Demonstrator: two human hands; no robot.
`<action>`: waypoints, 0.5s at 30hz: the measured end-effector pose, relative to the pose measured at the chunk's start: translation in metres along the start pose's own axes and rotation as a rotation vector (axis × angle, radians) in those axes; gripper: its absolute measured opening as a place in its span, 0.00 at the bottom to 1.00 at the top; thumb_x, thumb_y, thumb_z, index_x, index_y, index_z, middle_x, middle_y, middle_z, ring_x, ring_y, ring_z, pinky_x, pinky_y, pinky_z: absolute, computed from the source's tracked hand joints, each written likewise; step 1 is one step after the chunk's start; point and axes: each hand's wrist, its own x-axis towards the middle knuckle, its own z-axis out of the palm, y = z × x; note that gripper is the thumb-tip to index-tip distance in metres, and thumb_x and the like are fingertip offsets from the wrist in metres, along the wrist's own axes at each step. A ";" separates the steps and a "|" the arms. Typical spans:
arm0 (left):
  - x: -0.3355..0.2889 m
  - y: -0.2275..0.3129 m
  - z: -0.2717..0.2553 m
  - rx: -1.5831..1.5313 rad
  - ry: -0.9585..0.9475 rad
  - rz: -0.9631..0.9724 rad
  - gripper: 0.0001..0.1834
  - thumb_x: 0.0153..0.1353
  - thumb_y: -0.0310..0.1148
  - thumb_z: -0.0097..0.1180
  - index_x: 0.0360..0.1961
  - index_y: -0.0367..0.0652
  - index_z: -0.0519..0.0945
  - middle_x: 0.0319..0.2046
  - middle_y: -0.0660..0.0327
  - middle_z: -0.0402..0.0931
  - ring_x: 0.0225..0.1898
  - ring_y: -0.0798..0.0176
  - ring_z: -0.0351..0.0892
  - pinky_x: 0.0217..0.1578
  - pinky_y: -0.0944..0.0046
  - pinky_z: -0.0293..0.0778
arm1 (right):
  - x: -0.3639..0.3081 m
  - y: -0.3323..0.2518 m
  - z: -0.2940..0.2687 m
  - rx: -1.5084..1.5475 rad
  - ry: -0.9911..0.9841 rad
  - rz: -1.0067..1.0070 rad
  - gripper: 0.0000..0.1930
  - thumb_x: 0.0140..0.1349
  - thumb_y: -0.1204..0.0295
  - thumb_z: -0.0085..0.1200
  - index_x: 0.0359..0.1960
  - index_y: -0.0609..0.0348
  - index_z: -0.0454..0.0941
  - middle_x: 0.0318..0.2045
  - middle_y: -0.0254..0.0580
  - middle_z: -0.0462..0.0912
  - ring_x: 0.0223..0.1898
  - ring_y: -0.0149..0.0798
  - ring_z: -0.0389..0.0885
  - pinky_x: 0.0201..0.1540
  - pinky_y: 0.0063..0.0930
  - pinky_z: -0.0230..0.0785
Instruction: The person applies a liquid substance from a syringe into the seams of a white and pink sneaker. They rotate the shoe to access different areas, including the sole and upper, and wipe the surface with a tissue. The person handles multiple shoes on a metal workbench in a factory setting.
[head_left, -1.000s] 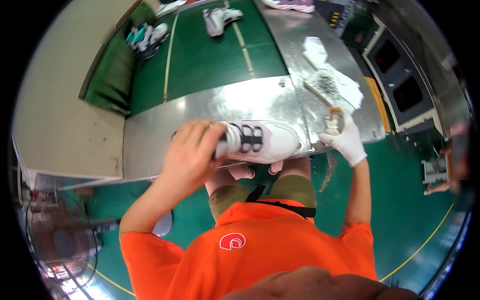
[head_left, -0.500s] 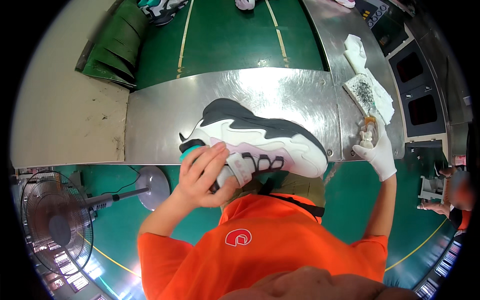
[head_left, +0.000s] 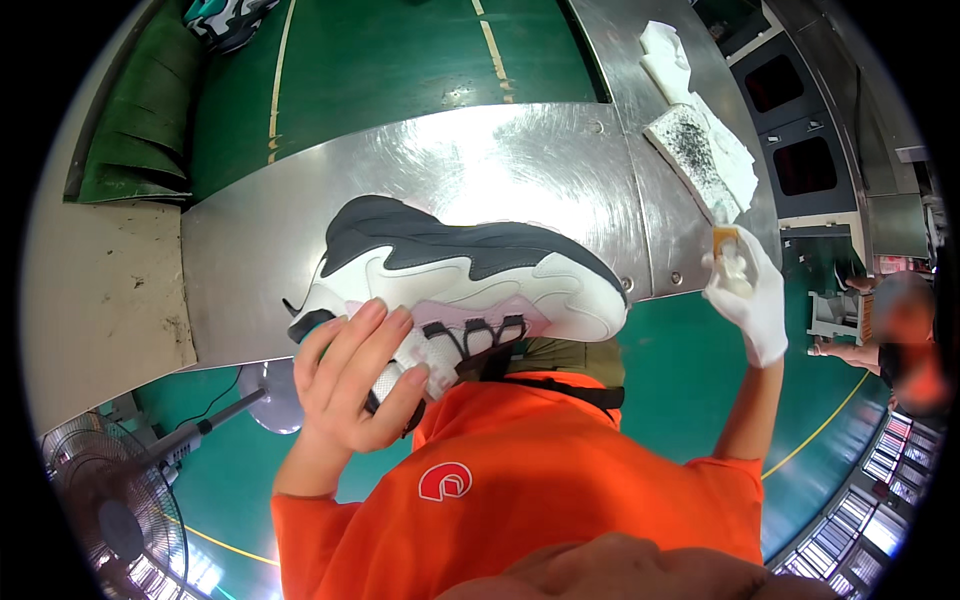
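My one head view looks steeply down, close over my orange shirt (head_left: 520, 500); steel table (head_left: 480, 170) ahead, edges bowed.

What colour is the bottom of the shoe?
The shoe sole is white with black wavy patches, seen in the head view.

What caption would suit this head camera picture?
Bare left hand tilts a white-and-black sneaker sole-up while the gloved right hand holds a small brush.

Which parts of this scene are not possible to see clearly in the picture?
Head view only:
- Sneaker: its upper near the heel is hidden behind the left hand.
- Small yellowish object in the gloved right hand: too small and mostly covered by the glove to identify.
- Shoes on the green floor: cut off by the top edge.
- Person at right: blurred.
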 end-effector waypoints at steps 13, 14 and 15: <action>-0.014 0.010 -0.006 0.067 -0.078 -0.013 0.14 0.48 0.35 0.68 0.37 0.61 0.81 0.51 0.55 0.79 0.54 0.53 0.76 0.49 0.52 0.69 | -0.025 -0.055 0.026 1.101 -0.700 0.144 0.56 0.28 0.43 0.74 0.53 0.74 0.63 0.26 0.60 0.79 0.21 0.48 0.80 0.23 0.35 0.76; -0.014 0.010 -0.006 0.066 -0.079 -0.018 0.14 0.47 0.35 0.69 0.36 0.61 0.81 0.51 0.55 0.79 0.54 0.53 0.76 0.49 0.52 0.69 | -0.024 -0.053 0.028 1.138 -0.714 0.109 0.56 0.28 0.44 0.74 0.53 0.74 0.64 0.26 0.61 0.79 0.21 0.48 0.81 0.24 0.36 0.77; -0.014 0.011 -0.006 0.065 -0.080 -0.021 0.14 0.47 0.35 0.69 0.36 0.61 0.81 0.51 0.56 0.79 0.54 0.53 0.76 0.49 0.52 0.68 | -0.023 -0.051 0.030 1.175 -0.730 0.076 0.55 0.28 0.44 0.74 0.53 0.74 0.64 0.26 0.61 0.79 0.22 0.49 0.81 0.24 0.38 0.78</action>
